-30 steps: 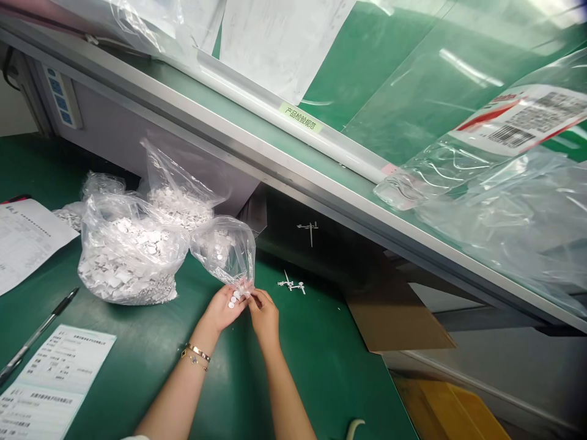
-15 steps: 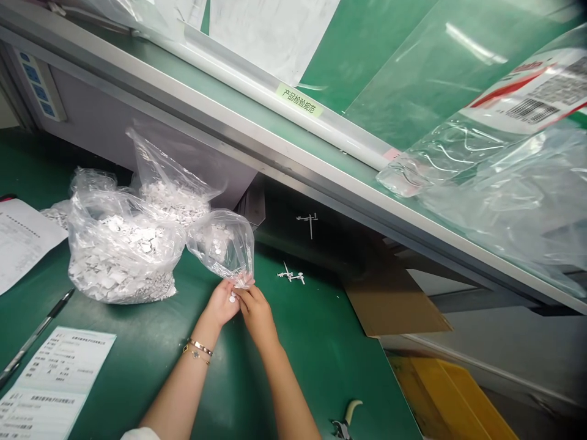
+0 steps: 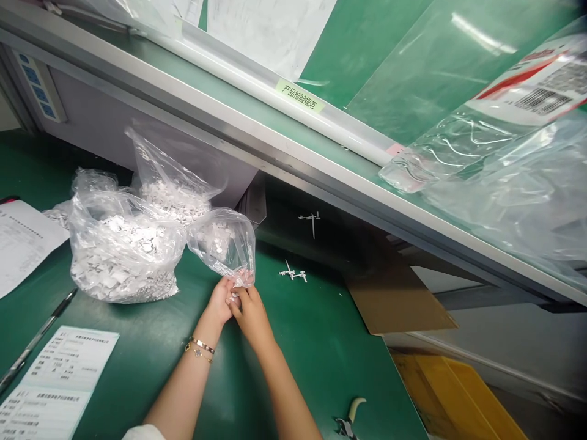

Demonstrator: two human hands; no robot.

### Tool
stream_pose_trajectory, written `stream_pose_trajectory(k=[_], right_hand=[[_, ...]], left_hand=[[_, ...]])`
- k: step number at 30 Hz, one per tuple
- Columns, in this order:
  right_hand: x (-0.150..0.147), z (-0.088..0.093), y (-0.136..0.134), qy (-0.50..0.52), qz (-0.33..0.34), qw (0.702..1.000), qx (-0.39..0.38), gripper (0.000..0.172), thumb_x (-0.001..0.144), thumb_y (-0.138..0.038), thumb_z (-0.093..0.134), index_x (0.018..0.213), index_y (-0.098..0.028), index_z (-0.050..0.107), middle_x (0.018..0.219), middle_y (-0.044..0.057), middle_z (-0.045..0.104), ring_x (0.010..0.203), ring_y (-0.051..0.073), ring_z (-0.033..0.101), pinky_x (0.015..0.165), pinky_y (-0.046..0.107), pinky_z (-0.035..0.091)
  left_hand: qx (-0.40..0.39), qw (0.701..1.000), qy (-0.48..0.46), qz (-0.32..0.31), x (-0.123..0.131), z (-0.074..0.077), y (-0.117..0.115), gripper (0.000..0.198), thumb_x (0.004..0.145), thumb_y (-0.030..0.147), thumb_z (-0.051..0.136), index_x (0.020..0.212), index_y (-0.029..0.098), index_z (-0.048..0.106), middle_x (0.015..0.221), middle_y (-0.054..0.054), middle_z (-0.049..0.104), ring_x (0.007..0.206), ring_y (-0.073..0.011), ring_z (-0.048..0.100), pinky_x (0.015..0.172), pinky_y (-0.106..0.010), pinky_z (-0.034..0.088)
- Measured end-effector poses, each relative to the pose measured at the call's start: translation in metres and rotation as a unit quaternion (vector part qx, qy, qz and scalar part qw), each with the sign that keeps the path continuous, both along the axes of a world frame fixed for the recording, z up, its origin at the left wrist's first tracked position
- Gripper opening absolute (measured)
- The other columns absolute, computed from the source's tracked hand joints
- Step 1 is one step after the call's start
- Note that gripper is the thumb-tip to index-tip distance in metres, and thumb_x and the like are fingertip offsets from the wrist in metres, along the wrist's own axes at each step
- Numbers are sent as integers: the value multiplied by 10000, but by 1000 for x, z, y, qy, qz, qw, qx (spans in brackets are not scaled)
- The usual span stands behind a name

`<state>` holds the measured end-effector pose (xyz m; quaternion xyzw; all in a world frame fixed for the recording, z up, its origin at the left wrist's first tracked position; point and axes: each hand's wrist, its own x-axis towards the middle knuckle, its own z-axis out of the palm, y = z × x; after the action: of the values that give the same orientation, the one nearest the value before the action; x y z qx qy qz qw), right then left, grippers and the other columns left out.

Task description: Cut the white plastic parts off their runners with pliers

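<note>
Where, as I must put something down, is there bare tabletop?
One patch lies right of the right forearm, between the white branched pieces and the pliers; another between the left forearm and the printed slips. It is crowded at the back left, where plastic bags bunch, and along the left edge.

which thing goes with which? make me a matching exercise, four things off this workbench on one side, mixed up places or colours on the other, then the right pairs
Things
1. small clear plastic bag
2. pen
3. bracelets
4. power strip

Places or colours
A. around the left wrist
B. white with blue sockets
C. one end at the left hand and right hand
D. beside the printed slips

Right pairs: 1-C, 2-D, 3-A, 4-B
</note>
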<state>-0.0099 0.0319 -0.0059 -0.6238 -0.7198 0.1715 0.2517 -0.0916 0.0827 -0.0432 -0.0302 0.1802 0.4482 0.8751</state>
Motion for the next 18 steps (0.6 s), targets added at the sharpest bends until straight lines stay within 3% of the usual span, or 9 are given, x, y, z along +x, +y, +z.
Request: stream_pose_trajectory(k=[5, 9, 15, 18], right_hand=[[0, -5, 1, 19, -23, 999, -44, 226, 746, -167, 575, 967, -180, 615, 1033, 96, 538, 841, 193, 572, 755, 319, 489], [2, -9, 6, 41, -33, 998, -44, 212, 719, -133, 541, 921, -159, 598, 945, 79, 555, 764, 164, 564, 720, 292, 481], [1, -13, 8, 84, -72, 994, -10, 128, 686, -160, 505, 791, -176, 576, 801, 34, 561, 647, 141, 510, 630, 275, 437], [2, -14, 7, 182, -107, 977, -32, 113, 655, -175, 527, 758, -182, 572, 785, 17, 581, 631, 128, 510, 629, 266, 429]], left_hand=[[-22, 999, 40, -19, 0, 3, 0, 365, 903, 258, 327, 1141, 106, 558, 933, -109, 661, 726, -156, 613, 492, -207, 401], [-29, 998, 50, -20, 1, 2, 1, 345, 887, 294, 363, 1102, 116, 566, 694, -42, 602, 465, -102, 458, 436, -214, 327], [0, 1000, 10, -13, 1, 1, 0, 312, 874, 307, 379, 982, 111, 597, 524, 11, 466, 431, -102, 392, 456, -224, 330], [17, 1000, -11, -4, 0, 6, 0, 307, 875, 285, 367, 956, 108, 605, 584, -21, 537, 457, -114, 433, 486, -248, 376]])
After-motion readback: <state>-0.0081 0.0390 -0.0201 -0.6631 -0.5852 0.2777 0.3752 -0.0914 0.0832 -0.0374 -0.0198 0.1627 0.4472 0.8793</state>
